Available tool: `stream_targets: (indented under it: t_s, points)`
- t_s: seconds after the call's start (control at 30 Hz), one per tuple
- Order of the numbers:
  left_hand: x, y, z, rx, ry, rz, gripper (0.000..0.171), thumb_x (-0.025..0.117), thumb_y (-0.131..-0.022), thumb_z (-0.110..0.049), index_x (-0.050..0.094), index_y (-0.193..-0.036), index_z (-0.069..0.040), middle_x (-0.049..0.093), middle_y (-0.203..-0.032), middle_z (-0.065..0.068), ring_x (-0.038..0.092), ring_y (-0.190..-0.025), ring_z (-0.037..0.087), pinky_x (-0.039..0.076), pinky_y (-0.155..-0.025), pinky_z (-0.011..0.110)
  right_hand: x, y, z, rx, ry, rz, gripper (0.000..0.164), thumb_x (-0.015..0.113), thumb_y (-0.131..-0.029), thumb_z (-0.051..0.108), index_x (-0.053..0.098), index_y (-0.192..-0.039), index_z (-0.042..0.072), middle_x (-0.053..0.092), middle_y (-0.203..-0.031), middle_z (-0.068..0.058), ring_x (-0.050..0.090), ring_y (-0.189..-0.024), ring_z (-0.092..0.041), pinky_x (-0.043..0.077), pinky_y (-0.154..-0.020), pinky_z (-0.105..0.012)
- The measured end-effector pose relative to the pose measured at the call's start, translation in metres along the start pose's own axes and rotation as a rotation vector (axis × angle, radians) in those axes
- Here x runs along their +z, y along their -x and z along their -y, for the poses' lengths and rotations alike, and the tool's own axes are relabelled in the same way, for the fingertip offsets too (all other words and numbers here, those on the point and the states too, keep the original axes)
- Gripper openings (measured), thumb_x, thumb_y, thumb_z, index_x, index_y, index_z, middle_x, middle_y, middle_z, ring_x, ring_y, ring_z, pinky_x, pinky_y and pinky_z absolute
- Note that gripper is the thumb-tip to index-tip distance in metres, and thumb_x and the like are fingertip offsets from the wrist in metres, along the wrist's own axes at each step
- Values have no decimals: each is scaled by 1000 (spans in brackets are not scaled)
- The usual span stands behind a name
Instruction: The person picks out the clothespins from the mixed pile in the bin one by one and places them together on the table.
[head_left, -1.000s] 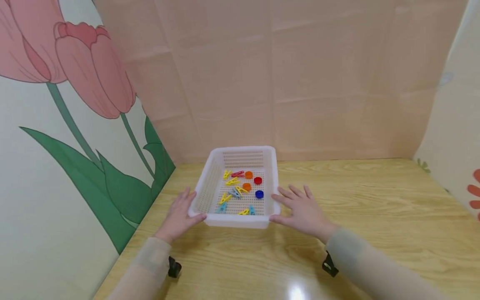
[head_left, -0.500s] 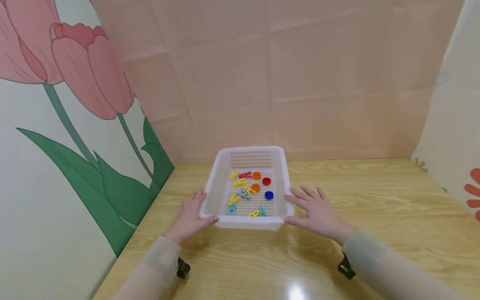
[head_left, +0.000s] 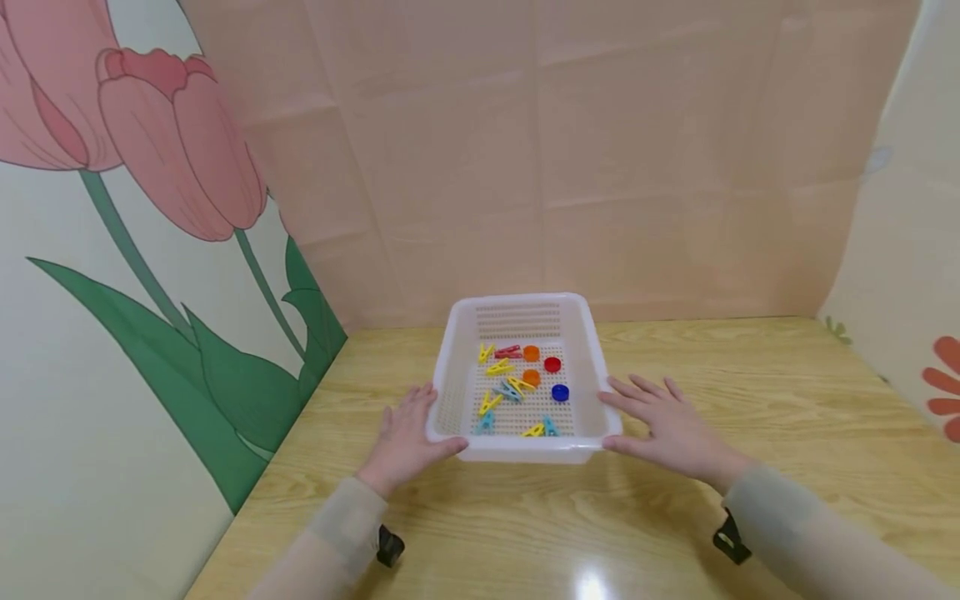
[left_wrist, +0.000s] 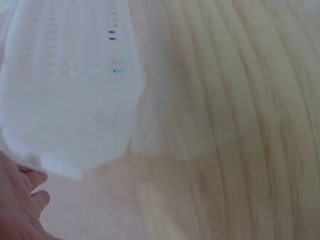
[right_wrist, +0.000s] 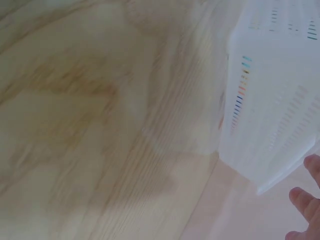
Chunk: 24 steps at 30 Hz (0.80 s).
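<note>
A white plastic basket (head_left: 534, 456) with slotted walls sits near the middle of the wooden table in the head view. Inside lie yellow clothespins (head_left: 499, 367), blue ones (head_left: 510, 391) and a red one (head_left: 507, 352). Orange caps (head_left: 531, 353), a red cap (head_left: 552, 364) and a blue cap (head_left: 560, 392) lie among them. My left hand (head_left: 408, 442) touches the basket's left side, thumb along the near rim. At its right side my right hand (head_left: 678, 433) has fingers spread and fairly straight, thumb at the near corner. Whether the basket's base touches the table is unclear.
The wooden table (head_left: 750, 392) extends to both sides. Behind it hangs a pinkish covering (head_left: 600, 167). A wall with painted tulips (head_left: 180, 142) borders the left, and a pale wall with red petals (head_left: 941, 392) the right.
The basket with its contents has moved steadily to the right, both hands moving along at its sides. The head view has shifted slightly.
</note>
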<state>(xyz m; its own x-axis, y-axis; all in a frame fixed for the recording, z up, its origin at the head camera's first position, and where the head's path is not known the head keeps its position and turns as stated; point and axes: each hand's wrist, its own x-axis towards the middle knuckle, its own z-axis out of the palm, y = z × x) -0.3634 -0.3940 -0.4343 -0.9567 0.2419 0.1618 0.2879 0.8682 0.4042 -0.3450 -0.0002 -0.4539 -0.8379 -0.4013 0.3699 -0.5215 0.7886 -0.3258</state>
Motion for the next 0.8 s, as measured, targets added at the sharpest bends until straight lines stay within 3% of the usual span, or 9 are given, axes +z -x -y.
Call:
stream_targets:
  t_s: [0.23, 0.47, 0.7, 0.8]
  points:
    - [4, -1, -5, 0, -11, -3, 110, 57, -69, -82, 36, -148, -9, 24, -158, 2, 13, -146, 25, 3, -113, 62, -3, 3, -3, -16, 6, -2, 69, 65, -84, 58, 53, -140, 20, 43, -148, -8, 30, -138, -42, 7, -112, -62]
    - [3, -3, -6, 13, -48, 0, 106, 57, -71, -80, 36, -148, -9, 27, -157, 4, 14, -146, 24, 4, -112, 63, -4, 3, -3, -8, 1, 23, 70, 65, -84, 56, 51, -141, 19, 40, -150, -10, 29, -138, -42, 7, -115, -54]
    - [-1, -2, -1, 24, -62, 4, 107, 57, -71, -80, 35, -148, -8, 26, -157, 5, 14, -146, 26, 1, -111, 65, -4, 1, 3, -5, 20, 31, 70, 66, -84, 55, 51, -141, 18, 40, -150, -11, 30, -137, -42, 15, -112, -58]
    - [-4, 0, -1, 36, -63, 7, 109, 56, -70, -81, 36, -148, -8, 26, -157, 7, 14, -146, 27, 1, -110, 66, -4, 1, 5, -8, 29, 27, 69, 66, -84, 54, 51, -141, 19, 40, -150, -11, 31, -137, -42, 13, -114, -56]
